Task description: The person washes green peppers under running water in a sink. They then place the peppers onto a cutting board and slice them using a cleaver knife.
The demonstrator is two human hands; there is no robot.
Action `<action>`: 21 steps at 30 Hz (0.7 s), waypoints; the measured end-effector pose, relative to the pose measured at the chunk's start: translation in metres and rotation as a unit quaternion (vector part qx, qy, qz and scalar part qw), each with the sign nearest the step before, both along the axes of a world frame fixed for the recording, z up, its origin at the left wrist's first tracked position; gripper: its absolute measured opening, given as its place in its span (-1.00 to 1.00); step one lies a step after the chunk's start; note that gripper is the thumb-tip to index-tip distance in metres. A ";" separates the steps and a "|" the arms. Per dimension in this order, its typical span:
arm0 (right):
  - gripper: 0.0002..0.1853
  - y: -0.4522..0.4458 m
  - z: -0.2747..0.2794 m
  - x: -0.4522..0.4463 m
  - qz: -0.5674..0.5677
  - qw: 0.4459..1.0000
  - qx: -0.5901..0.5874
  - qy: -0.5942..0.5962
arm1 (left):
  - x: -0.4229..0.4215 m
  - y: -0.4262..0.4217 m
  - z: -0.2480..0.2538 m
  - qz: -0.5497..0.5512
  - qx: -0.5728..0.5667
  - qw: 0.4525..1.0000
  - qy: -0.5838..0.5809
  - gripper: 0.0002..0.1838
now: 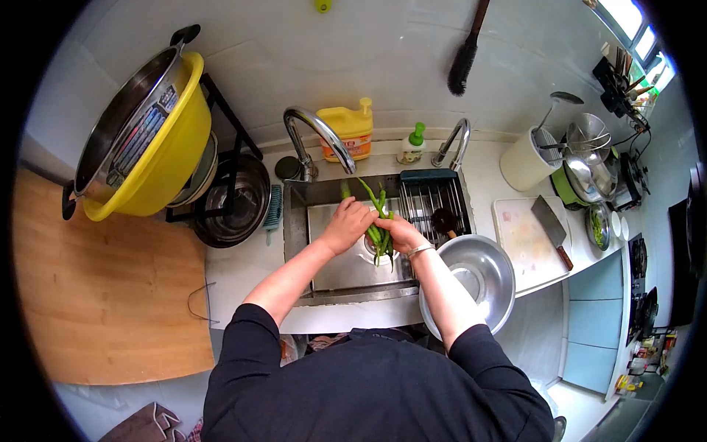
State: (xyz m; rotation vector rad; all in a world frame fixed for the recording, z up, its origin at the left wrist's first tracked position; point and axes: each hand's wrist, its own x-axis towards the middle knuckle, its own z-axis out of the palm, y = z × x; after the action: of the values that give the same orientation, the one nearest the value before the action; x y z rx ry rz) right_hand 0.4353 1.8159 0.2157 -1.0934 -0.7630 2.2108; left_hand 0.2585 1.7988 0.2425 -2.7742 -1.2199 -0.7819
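Note:
Several long green chili peppers point(381, 237) are bunched between my two hands, above the steel sink point(324, 272). My right hand point(404, 234) is wrapped round the bunch from the right, with tips sticking out above and below the fingers. My left hand point(349, 226) is closed against the left side of the same peppers, and its fingertips meet the right hand's. How many peppers each hand holds is hidden. Just behind my hands, the curved faucet point(324, 131) reaches over the basin. A large steel bowl point(495, 283) sits beneath my right forearm, at the sink's right front corner.
A wire drain rack point(420, 199) spans the sink's right side, with a dark round scrubber point(443, 219) on it. Further right, a cleaver point(549, 225) lies on a white cutting board point(515, 243). Yellow basin point(169, 158) leans at left, above a wooden board point(103, 287).

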 end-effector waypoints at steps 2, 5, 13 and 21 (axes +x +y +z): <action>-0.76 0.000 -0.002 0.003 0.000 1.000 -0.020 0.006 | -0.007 -0.003 0.004 -0.039 -0.086 0.996 -0.003 -0.67; -0.73 0.005 -0.006 0.019 0.028 0.998 0.004 -0.047 | -0.025 -0.002 -0.016 -0.011 -0.120 0.992 -0.026 -0.70; -0.71 0.015 -0.010 0.025 -0.151 0.982 0.033 0.112 | -0.027 -0.010 -0.069 0.146 -0.400 0.857 -0.291 -0.78; -0.72 0.006 -0.002 0.024 0.034 0.994 0.056 0.087 | -0.013 0.016 -0.038 0.194 -0.593 0.589 -0.513 -0.77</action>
State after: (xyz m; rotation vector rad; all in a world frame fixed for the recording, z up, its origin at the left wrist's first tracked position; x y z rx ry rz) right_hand 0.4598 1.8220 0.2135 -0.8184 -0.8472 2.2557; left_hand 0.2453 1.8144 0.2040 -2.0138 -3.4565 -2.3132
